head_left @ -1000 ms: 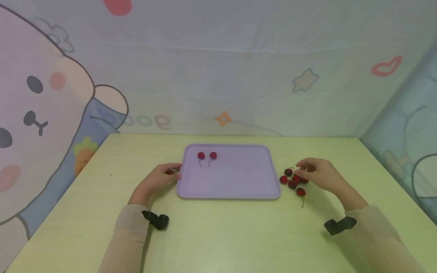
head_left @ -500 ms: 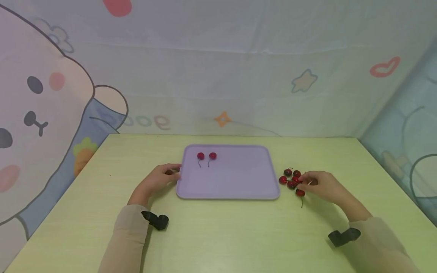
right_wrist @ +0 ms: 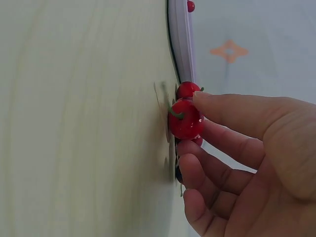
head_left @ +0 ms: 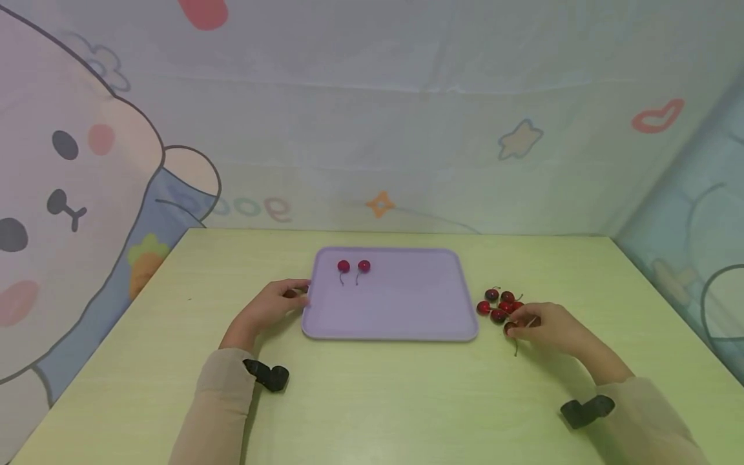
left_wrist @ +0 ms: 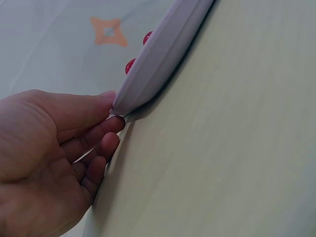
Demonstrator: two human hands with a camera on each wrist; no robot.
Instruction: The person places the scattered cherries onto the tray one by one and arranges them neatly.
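A lilac tray lies flat on the pale green table. Two red cherries with stems sit side by side at its far left. My left hand grips the tray's left rim, thumb on top and fingers curled under. Right of the tray lies a small pile of dark red cherries. My right hand is at the pile's near side and pinches one cherry between thumb and finger, down at the table surface. The same cherry shows its stem pointing toward me.
A printed fabric backdrop stands behind the table and along both sides. Black wrist cameras sit on both sleeves. The table's front edge lies near my forearms.
My right hand drew back from the far side of the pile toward me and closed on the nearest cherry. The left hand and tray stayed put.
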